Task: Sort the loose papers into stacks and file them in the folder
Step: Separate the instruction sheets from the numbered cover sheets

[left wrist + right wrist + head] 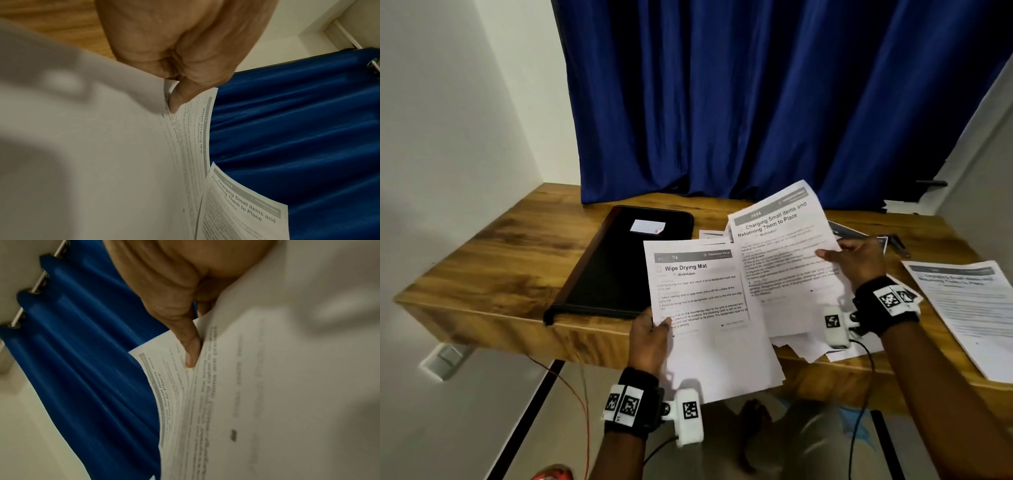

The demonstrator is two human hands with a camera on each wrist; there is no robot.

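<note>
My left hand [650,334] pinches the left edge of a sheaf of white sheets whose top page reads "Wipe Drying Mat" [698,287], thumb on top [180,95]. My right hand [854,260] pinches the right edge of a sheet headed "Charging Small Items and Returning Them to Place" [780,240], thumb on its face [190,345]. Both are held up above the table's front edge. A closed black folder [619,263] lies flat on the wooden table [493,260] to the left. More loose papers [804,342] lie under my right wrist.
Another printed stack [969,308] lies at the table's right end. A small white card [647,226] sits on the folder. A pen [899,245] and dark items lie behind my right hand. A blue curtain [756,102] hangs behind; a red cable [578,394] runs below.
</note>
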